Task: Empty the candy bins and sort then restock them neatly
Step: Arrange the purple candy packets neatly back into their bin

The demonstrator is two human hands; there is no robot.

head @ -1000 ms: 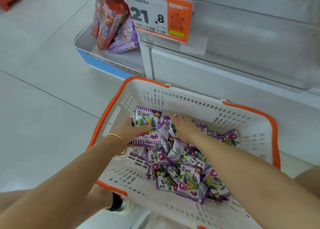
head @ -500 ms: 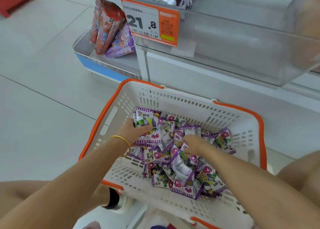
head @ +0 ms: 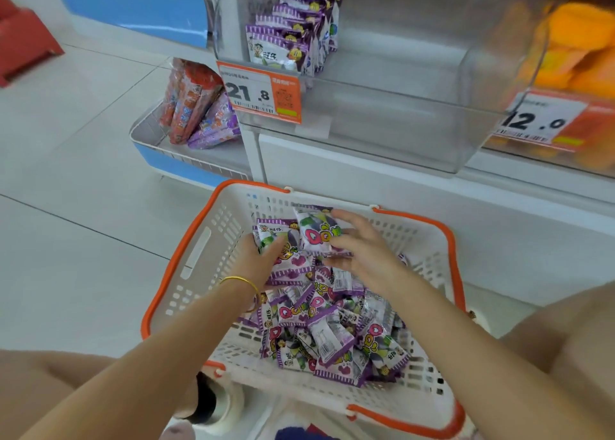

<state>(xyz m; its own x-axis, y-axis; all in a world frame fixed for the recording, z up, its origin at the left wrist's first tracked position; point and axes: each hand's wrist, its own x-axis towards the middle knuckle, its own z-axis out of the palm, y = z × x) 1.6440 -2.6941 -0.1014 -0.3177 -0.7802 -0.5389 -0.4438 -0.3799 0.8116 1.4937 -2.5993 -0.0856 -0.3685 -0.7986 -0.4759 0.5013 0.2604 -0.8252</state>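
Observation:
A white basket with an orange rim (head: 186, 250) sits on the floor and holds a loose heap of purple candy packets (head: 332, 333). My left hand (head: 256, 260) grips a small stack of purple packets (head: 286, 256) at the heap's far side. My right hand (head: 362, 250) pinches a single purple packet (head: 316, 233) just above the stack, lifted clear of the heap. Above the basket, a clear candy bin (head: 399, 107) holds a neat upright row of purple packets (head: 293, 37) in its left part; the rest of the bin looks bare.
An orange price tag reading 21.8 (head: 259, 90) hangs on the bin's front. A neighbouring bin of orange candies (head: 579, 50) stands to the right. Red and purple snack bags (head: 196, 107) lean on a low shelf at the left. Tiled floor lies left of the basket.
My right hand has come up out of the heap with one packet and moved toward the stack in my left hand. The view has tilted up, showing the bin's row.

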